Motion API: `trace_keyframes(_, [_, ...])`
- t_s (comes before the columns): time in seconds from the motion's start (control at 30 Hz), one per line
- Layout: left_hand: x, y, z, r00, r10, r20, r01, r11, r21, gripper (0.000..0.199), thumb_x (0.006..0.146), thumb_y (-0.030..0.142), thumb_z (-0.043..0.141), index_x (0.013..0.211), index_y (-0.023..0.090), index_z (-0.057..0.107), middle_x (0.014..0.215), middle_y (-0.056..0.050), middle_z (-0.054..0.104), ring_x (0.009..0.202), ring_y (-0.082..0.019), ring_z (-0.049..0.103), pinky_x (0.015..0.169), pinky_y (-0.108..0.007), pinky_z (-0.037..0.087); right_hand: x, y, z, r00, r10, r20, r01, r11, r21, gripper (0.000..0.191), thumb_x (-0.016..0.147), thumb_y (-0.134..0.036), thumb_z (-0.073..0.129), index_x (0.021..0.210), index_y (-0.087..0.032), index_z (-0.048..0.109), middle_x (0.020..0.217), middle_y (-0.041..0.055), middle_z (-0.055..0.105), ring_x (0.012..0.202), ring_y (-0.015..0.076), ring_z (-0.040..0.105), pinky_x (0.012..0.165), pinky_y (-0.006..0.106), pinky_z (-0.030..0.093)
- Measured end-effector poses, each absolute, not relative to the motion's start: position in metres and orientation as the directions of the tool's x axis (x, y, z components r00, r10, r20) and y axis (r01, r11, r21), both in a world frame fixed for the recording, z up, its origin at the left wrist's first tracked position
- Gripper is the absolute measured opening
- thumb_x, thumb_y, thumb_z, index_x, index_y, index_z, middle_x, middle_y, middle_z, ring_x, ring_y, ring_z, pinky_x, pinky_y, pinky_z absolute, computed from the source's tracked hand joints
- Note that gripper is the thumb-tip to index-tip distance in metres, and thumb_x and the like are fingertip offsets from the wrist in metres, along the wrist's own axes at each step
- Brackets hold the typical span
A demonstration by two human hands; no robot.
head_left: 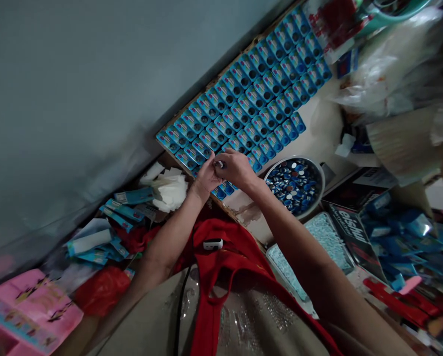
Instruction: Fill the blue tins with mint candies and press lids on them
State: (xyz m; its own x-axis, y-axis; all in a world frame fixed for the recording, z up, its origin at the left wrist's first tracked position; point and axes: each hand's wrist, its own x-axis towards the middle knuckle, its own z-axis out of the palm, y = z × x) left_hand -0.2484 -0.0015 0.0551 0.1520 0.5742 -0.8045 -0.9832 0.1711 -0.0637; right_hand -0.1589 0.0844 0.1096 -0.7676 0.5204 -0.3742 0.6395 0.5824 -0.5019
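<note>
My left hand (205, 177) and my right hand (236, 169) meet over the near edge of many small blue plastic cases (226, 120) laid in slanting rows. Both hands are closed, with fingertips together around a small dark and white piece (220, 164) too small to name. Each case has a printed face, and many show a dark round spot at one end. Right of my right hand stands a round metal bowl (320, 184) full of small round blue, silver and white pieces. My fingers cover some of the nearest cases.
A tray of pale turquoise bits (327, 232) sits below the bowl, beside a black printed box (355, 222). Blue packets (403, 242) lie at right, clear plastic bags (388, 69) at upper right. Blue cartons (123, 212) and a pink printed box (31, 311) are at left, by a wall (76, 99).
</note>
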Motion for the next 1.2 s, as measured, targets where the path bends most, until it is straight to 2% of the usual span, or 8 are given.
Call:
trace_keyframes(0.1, [-0.241,-0.002,0.056,0.185,0.550,-0.815,-0.975,0.209,-0.081,0.045,0.119,0.048,0.050,0.105,0.019,0.082,0.080,-0.006,0.081,0.080,-0.023,0.082,0.082,-0.034,0.068,-0.143,0.090,0.107,-0.647,0.687,-0.331,0.735,0.447,-0.509,0.027,0.090,-0.019,0.066,0.106,-0.020,0.088,0.103,0.0097,0.083,0.095,0.0250,0.074,0.090,0.034,0.055])
trace_keyframes(0.23, [-0.256,-0.003,0.063,0.175,0.608,-0.774,-0.978,0.200,-0.064,0.050,0.120,0.046,0.043,0.140,0.014,0.076,0.108,-0.014,0.086,0.100,-0.027,0.085,0.094,-0.040,0.069,-0.116,0.108,0.103,-0.436,0.832,-0.343,0.816,0.205,-0.540,0.032,0.092,-0.024,0.063,0.111,-0.019,0.088,0.096,0.0077,0.084,0.087,0.0251,0.075,0.087,0.036,0.059])
trace_keyframes(0.43, [-0.295,0.002,0.073,0.038,0.660,-0.750,-0.990,0.125,0.060,0.054,0.122,0.048,0.039,0.147,0.014,0.073,0.123,-0.014,0.086,0.110,-0.028,0.085,0.093,-0.038,0.069,-0.116,0.117,0.084,-0.441,0.817,-0.372,0.883,0.320,-0.343,0.025,0.091,-0.021,0.066,0.104,-0.021,0.086,0.111,0.0111,0.083,0.103,0.0277,0.076,0.095,0.038,0.056])
trace_keyframes(0.67, [-0.297,0.026,0.069,0.058,0.703,-0.708,-0.989,0.136,0.054,0.054,0.122,0.048,0.039,0.144,0.015,0.076,0.128,-0.015,0.085,0.114,-0.028,0.084,0.096,-0.035,0.068,-0.136,0.133,0.064,-0.348,0.788,-0.508,0.934,0.337,-0.116,0.018,0.087,-0.031,0.079,0.104,-0.026,0.077,0.100,0.0075,0.083,0.096,0.0299,0.074,0.078,0.035,0.050])
trace_keyframes(0.83, [-0.292,0.025,0.072,0.022,0.700,-0.714,-0.997,0.064,0.031,0.057,0.122,0.051,0.038,0.151,0.017,0.073,0.126,-0.014,0.085,0.115,-0.027,0.084,0.096,-0.034,0.067,-0.142,0.148,0.071,-0.413,0.756,-0.509,0.906,0.396,-0.147,0.029,0.081,-0.030,0.085,0.109,-0.026,0.076,0.099,0.0073,0.082,0.093,0.0303,0.072,0.076,0.034,0.048])
trace_keyframes(0.93, [-0.290,0.019,0.078,0.029,0.691,-0.723,-0.996,0.078,0.035,0.060,0.122,0.053,0.036,0.152,0.017,0.072,0.124,-0.015,0.086,0.112,-0.027,0.085,0.096,-0.034,0.067,-0.147,0.140,0.094,-0.403,0.744,-0.533,0.906,0.406,-0.118,0.027,0.087,-0.028,0.083,0.112,-0.025,0.078,0.100,0.0088,0.082,0.094,0.0304,0.072,0.076,0.034,0.045])
trace_keyframes(1.07, [-0.283,0.015,0.077,0.085,0.659,-0.747,-0.987,0.160,0.028,0.061,0.122,0.055,0.036,0.146,0.016,0.076,0.107,-0.012,0.087,0.092,-0.024,0.085,0.092,-0.035,0.067,-0.150,0.115,0.119,-0.593,0.723,-0.355,0.801,0.488,-0.346,0.024,0.103,-0.031,0.069,0.124,-0.027,0.080,0.110,0.0091,0.080,0.103,0.0288,0.071,0.086,0.036,0.048])
trace_keyframes(1.2, [-0.271,0.015,0.069,0.103,0.589,-0.802,-0.986,0.167,-0.005,0.058,0.121,0.056,0.041,0.121,0.016,0.083,0.075,-0.004,0.079,0.061,-0.017,0.073,0.077,-0.029,0.066,-0.153,0.097,0.114,-0.765,0.581,-0.279,0.633,0.595,-0.495,0.023,0.102,-0.026,0.071,0.118,-0.030,0.087,0.119,0.0106,0.075,0.119,0.0305,0.065,0.101,0.041,0.048])
